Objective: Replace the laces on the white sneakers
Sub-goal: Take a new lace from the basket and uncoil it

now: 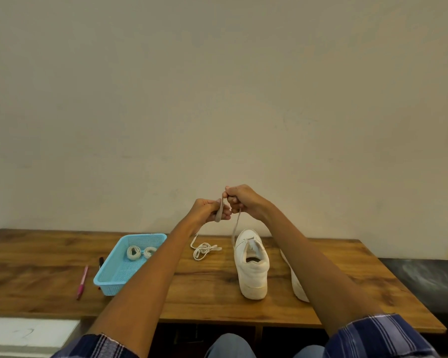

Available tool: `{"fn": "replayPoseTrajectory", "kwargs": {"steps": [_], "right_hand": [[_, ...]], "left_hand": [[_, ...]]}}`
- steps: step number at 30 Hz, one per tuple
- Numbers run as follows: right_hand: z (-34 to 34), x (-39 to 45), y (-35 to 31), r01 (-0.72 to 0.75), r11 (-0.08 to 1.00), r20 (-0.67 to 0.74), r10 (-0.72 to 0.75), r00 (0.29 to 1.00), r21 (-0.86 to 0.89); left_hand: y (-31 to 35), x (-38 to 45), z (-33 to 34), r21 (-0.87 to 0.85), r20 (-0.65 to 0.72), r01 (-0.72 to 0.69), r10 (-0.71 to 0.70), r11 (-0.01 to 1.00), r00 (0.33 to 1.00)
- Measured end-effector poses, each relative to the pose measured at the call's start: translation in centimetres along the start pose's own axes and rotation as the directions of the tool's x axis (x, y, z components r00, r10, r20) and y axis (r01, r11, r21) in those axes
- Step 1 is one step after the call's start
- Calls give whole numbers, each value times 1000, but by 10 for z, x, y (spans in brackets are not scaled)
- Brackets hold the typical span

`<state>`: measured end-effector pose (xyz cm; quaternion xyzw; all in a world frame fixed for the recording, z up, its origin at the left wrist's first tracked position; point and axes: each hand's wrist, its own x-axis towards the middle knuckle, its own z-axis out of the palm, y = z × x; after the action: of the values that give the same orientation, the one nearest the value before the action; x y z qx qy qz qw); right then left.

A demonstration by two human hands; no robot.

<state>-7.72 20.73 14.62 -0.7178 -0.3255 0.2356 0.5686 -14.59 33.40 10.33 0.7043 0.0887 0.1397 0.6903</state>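
Dim warm light, soft focus, wide-angle bowing.

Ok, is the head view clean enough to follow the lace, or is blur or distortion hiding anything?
Head view: soft, even light, no glare. The lace between the hands and the sneaker reads clearly. Wide-angle bending shows at the table edges. The second sneaker is mostly hidden behind the right forearm.

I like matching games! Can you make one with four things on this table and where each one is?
Things:
1. rolled laces
2. pink pen
3. loose lace
4. sneaker

Places:
A. left of the blue basket
B. between basket and sneaker
C. inside the basket
D. under the raised hands, heel toward the person

Pairs: 1-C, 2-A, 3-B, 4-D
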Motion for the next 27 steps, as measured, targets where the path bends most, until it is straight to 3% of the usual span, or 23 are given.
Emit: {"fn": "replayPoseTrajectory", "kwargs": {"steps": [7,9,11,12,16,18,27], "right_hand": [[-4,3,3,-52,994,-131,64,989,98],[-6,9,10,-47,989,-284,6,959,-137],[-9,16,21,-98,863,-385,-117,915,-496],[-10,17,25,-89,841,-371,-139,918,-534],[-10,8,34,157,963,-62,-174,983,-220],[-8,6,39,194,960,22,-194,981,-201],[11,5,50,165,953,70,-152,986,-254]], "left_hand": [[8,-6,6,-8,68,24,-24,1000,997],[10,-6,8,-17,75,29,-27,999,997],[13,-7,9,-50,59,26,-23,998,998],[14,-7,9,-83,42,23,-20,996,999],[15,-6,8,-224,-32,9,-16,974,999],[14,-5,8,-241,-38,12,-22,971,999],[19,-1,12,-321,-37,-11,-1,947,999]]}}
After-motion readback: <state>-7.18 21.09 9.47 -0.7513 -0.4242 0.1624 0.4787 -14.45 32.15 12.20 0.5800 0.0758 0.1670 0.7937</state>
